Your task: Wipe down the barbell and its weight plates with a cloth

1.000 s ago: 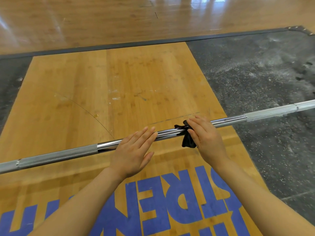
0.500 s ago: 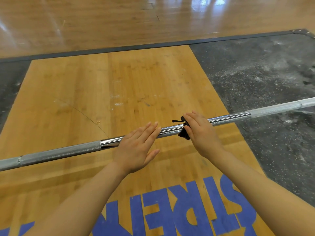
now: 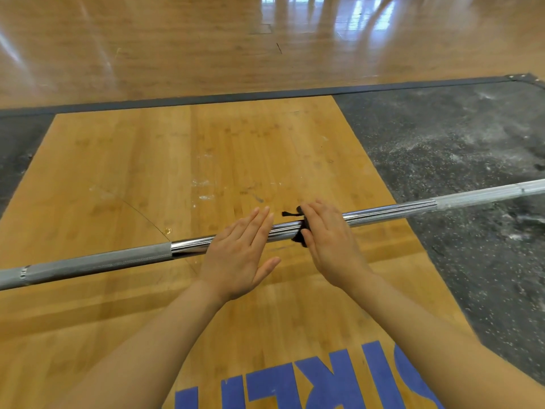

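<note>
Right hand (image 3: 330, 246): fingers (image 3: 320, 215) curved over the top of the barbell (image 3: 389, 212), pressing a black cloth (image 3: 300, 239) against the smooth chrome shaft; cloth mostly covered, with a dark strip showing beyond the fingertips and a fold hanging below the bar on the hand's left side. Left hand (image 3: 239, 255): fingers (image 3: 259, 222) straight and close together, palm down, lying flat across the shaft just beside the right hand, thumb spread toward the near side; it holds nothing. The barbell runs from lower left to upper right across the view, with a knurled grey section (image 3: 97, 261) to the left of the hands and a paler section (image 3: 486, 193) to the right. Weight plates out of view. Under the bar lies a wooden platform (image 3: 182, 160) with blue lettering (image 3: 333, 382) at the near edge, flanked by speckled black rubber mats (image 3: 460, 149) with white dust on the right one. Glossy wood floor (image 3: 206, 45) beyond.
</note>
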Motion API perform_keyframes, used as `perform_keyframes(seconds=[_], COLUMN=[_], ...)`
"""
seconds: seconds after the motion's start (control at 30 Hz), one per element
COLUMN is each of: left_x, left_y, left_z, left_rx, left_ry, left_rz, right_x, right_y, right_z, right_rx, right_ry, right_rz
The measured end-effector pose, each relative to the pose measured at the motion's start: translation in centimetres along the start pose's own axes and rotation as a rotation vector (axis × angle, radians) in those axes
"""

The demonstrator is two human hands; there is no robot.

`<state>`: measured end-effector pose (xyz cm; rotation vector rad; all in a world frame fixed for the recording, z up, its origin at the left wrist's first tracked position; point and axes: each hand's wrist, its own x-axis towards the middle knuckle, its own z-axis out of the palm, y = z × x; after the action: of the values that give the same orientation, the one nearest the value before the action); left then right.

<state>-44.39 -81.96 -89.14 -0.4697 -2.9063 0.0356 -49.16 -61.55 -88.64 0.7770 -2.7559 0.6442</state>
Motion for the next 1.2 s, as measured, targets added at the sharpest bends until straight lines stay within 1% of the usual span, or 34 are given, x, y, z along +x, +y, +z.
perform_keyframes(seconds=[0.07, 0.13, 0.2, 0.27, 0.33, 0.43, 0.5, 0.57, 0.67, 0.83, 0.97, 1.1, 1.2], left_x=[0.4, 0.8, 1.1, 1.4, 1.6, 1.8, 1.9, 1.9, 1.9, 1.9, 2.1, 2.0, 2.1], left_y=[-0.2, -0.5, -0.8, -1.0, -1.2, -1.4, -1.4, -1.3, -1.3, -1.4, -1.4, -1.5, -1.2], left_z=[0.0, 0.0, 0.1, 0.2, 0.1, -0.1, -0.2, -0.3, -0.3, -0.5, -0.7, -0.6, -0.7], left_rx=[-0.011, -0.020, -0.032, -0.031, -0.022, -0.010, -0.013, -0.025, -0.021, -0.001, 0.004, 0.007, 0.023], left_ry=[-0.001, -0.001, -0.006, -0.010, -0.021, -0.053, -0.068, -0.088, -0.112, -0.133, -0.157, -0.211, -0.243], left_rz=[-0.011, -0.020, -0.021, -0.019, -0.017, -0.015, -0.020, -0.027, -0.033, -0.012, -0.004, 0.015, 0.005], right_x=[0.6, 1.2, 1.6, 1.7, 1.5, 0.9, 0.6, 0.6, 1.1, 1.4, 1.7, 1.7, 1.4], right_y=[-1.8, -2.9, -2.7, -1.5, 0.7, 4.7, 6.5, 7.1, 6.2, 3.1, 4.7, 7.4, 7.9], right_z=[1.1, 2.1, 2.3, 2.0, 1.3, -0.8, -1.9, -2.2, -1.6, 0.0, -1.0, -2.2, -2.0], right_rx=[0.002, -0.014, -0.073, -0.150, -0.175, -0.189, -0.198, -0.170, -0.127, -0.070, -0.091, -0.102, -0.058], right_ry=[0.010, 0.036, 0.033, -0.016, -0.039, -0.006, 0.002, 0.006, 0.032, 0.010, -0.040, -0.028, -0.013], right_rz=[-0.036, -0.028, -0.023, -0.024, 0.041, 0.200, 0.247, 0.242, 0.233, 0.036, -0.031, 0.010, 0.030])
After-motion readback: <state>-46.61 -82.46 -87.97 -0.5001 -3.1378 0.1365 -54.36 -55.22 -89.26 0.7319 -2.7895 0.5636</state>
